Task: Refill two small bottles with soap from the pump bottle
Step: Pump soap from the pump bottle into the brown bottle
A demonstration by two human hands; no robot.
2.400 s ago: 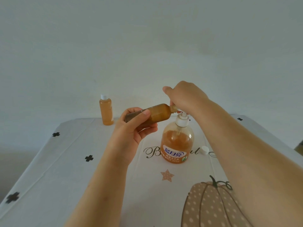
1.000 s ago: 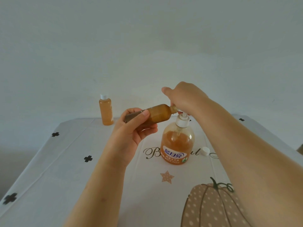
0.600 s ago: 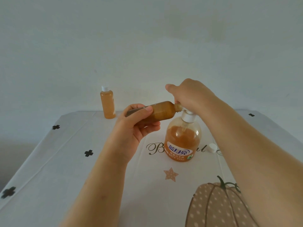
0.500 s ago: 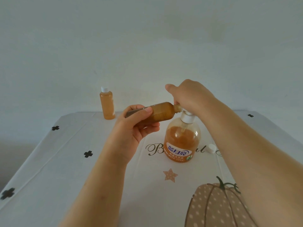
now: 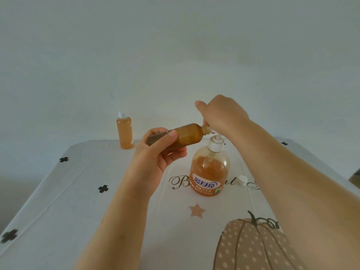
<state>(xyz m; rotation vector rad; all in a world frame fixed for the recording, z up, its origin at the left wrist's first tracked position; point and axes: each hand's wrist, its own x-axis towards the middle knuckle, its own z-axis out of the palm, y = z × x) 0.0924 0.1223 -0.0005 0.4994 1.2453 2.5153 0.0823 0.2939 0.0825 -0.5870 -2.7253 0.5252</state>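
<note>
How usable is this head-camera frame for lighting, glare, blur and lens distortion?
Head view: flat, dim, greenish light, only faint shadows on the table; wide-angle stretch swells the right forearm toward the lower corner; a small glint on the shoulder of the pump bottle, label sharp; no motion blur on the small bottle in the left hand; the right hand hides the pump nozzle.

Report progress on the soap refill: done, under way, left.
Done: one small bottle stands capped and filled at the back left. Under way: the left hand holds the second bottle tilted, mouth at the pump bottle spout, right hand on its head. Left: top it up, then refit the white cap lying on the table.
</note>
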